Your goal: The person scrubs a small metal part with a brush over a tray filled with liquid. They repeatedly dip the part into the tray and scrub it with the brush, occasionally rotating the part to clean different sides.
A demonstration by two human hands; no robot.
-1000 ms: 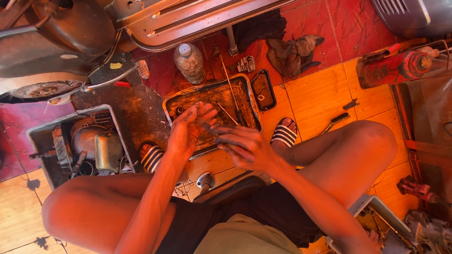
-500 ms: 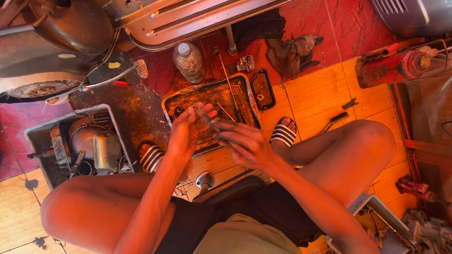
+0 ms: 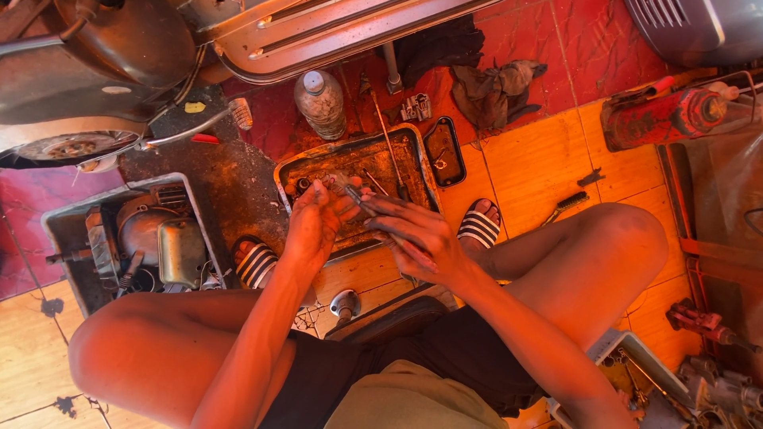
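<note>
Over the greasy metal tray [image 3: 413, 151], the left hand [image 3: 318, 222] clasped a small dark part [image 3: 343, 187] in curled fingers. The right hand [image 3: 417, 238], at three o'clock of it, gripped a thin rod-like tool [image 3: 367, 213] touching that part. A plastic bottle [image 3: 321, 103] stood at twelve o'clock.

Past the far rim of the greasy metal tray [image 3: 413, 147] in front of me stands a clear plastic bottle [image 3: 321, 105] with a pale cap, on the red floor. I see no label on it. No signs or screens show.
</note>
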